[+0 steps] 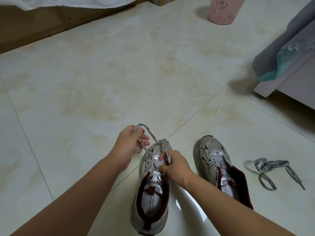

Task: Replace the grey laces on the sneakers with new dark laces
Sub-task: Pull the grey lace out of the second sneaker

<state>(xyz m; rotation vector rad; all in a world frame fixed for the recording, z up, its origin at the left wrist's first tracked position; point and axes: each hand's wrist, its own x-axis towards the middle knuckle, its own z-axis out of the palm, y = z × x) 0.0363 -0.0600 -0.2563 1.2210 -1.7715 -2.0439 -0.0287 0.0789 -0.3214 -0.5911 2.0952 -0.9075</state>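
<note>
Two grey-and-silver sneakers with maroon lining stand on the tiled floor, toes pointing away. The left sneaker carries a grey lace only near its toe. My left hand grips one end of that lace, lifted up and to the left of the toe. My right hand pinches the other end over the tongue. The right sneaker has no lace in it. A loose grey lace lies in loops on the floor to its right.
A pink ribbed bin stands at the back. A low bed frame with grey and teal fabric fills the right side. Brown cardboard and white cloth sit at the back left. Something white lies under my right forearm.
</note>
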